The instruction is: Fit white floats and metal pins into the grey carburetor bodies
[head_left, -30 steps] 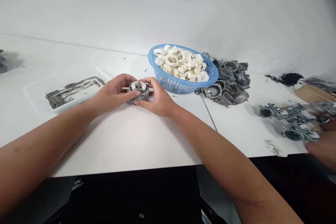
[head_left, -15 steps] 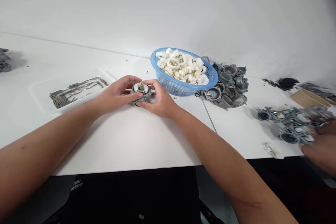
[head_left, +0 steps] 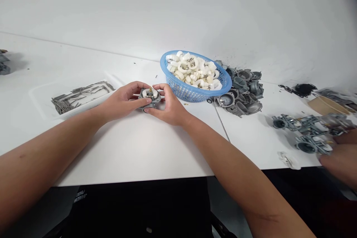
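Between my hands a grey metal carburetor body (head_left: 155, 100) rests at the table top, its open side up. A white float (head_left: 145, 93) sits in it around a small brass part (head_left: 150, 89). My left hand (head_left: 126, 100) grips the body from the left, its thumb lying over the near side by the float. From the right, my right hand (head_left: 170, 108) holds the body with its index finger at the far side and its thumb low at the near side. Fingers partly cover the body.
A blue basket (head_left: 192, 96) of white floats stands behind, beside piled grey bowl-shaped castings (head_left: 241, 83). Left lies a clear tray (head_left: 41, 109) with thin metal pins (head_left: 63, 106). Carburetors (head_left: 306, 145), a loose float (head_left: 289, 160) and another person's arm (head_left: 338, 156) are at right.
Both hands keep nearly the same grip on the carburetor body; the left thumb has shifted very slightly. The view has moved a little.
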### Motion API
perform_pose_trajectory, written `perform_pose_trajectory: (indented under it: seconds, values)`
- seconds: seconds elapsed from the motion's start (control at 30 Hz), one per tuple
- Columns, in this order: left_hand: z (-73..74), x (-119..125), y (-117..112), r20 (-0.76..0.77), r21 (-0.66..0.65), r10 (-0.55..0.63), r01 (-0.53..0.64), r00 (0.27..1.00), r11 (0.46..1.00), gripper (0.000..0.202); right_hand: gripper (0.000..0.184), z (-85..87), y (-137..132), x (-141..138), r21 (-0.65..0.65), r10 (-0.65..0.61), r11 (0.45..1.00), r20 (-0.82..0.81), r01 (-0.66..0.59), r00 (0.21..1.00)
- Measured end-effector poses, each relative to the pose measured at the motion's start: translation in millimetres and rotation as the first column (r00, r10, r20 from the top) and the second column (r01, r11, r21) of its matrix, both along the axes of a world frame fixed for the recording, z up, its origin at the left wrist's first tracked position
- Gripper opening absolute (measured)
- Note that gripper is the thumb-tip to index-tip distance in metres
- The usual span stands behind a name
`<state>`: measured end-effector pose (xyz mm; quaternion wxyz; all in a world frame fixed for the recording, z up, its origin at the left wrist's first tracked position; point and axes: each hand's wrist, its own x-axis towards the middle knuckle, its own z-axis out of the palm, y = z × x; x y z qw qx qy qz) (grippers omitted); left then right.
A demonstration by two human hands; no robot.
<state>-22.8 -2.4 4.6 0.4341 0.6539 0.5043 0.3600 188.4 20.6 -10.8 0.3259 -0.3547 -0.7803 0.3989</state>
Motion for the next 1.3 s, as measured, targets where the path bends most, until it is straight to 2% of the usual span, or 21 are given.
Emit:
perform_pose_trajectory:
  seconds: [0.37, 0.57, 0.67, 0.73, 0.93, 1.03, 1.1, 1.17, 1.23, 1.27, 1.3]
  values:
    - [-2.5, 3, -2, 0.004, 0.067, 0.046, -0.046, 0.999, 0.997, 0.045, 0.07, 3.1, 0, -1, 0.005, 0.025, 1.0, 0.012, -0.025, 1.0]
    - [-2.0, 3, -1, 0.026, 0.07, 0.006, -0.008, 1.0, 0.998, 0.047, 0.085, 1.4, 0, 0, 0.029, 0.027, 0.999, 0.043, -0.028, 0.999]
    - [-0.4, 2, -2, 0.009, 0.048, 0.022, -0.023, 1.0, 0.999, 0.051, 0.091, 4.5, -2, 0, 0.083, -0.005, 0.997, -0.012, 0.006, 1.0]
    - [0.0, 0, -2, 0.004, 0.028, 0.031, -0.031, 1.0, 0.999, 0.053, 0.086, 7.8, -4, -1, 0.15, -0.038, 0.987, -0.086, 0.051, 0.996]
    - [0.9, 0, -1, 0.033, 0.001, -0.019, 0.019, 0.999, 1.0, 0.044, 0.042, 17.3, -13, -13, 0.283, -0.166, 0.929, -0.251, 0.237, 0.953]
    - [2.5, 2, -1, 0.06, 0.0, -0.039, 0.039, 0.997, 0.999, 0.044, 0.027, 32.6, -7, -19, 0.316, -0.193, 0.905, -0.288, 0.284, 0.938]
    - [3.3, 3, -1, 0.062, -0.005, -0.03, 0.031, 0.998, 1.0, 0.045, 0.022, 52.7, 4, -22, 0.367, -0.239, 0.881, -0.198, 0.298, 0.95]
    - [3.5, 3, -1, 0.069, -0.034, -0.018, 0.02, 0.997, 0.999, 0.046, 0.019, 77.6, 22, -30, 0.469, -0.314, 0.844, 0.035, 0.261, 0.949]
    - [3.7, 3, -2, 0.089, -0.062, -0.019, 0.025, 0.996, 0.998, 0.047, 0.014, 100.0, 45, -44, 0.622, -0.383, 0.773, 0.297, 0.127, 0.875]
    - [3.9, 3, -2, 0.099, -0.064, -0.021, 0.027, 0.995, 0.998, 0.047, 0.016, 107.7, 58, -53, 0.675, -0.412, 0.737, 0.423, 0.022, 0.807]
    - [4.3, 4, -2, 0.104, -0.061, -0.019, 0.025, 0.994, 0.998, 0.047, 0.022, 112.4, 72, -64, 0.685, -0.438, 0.723, 0.557, -0.092, 0.706]
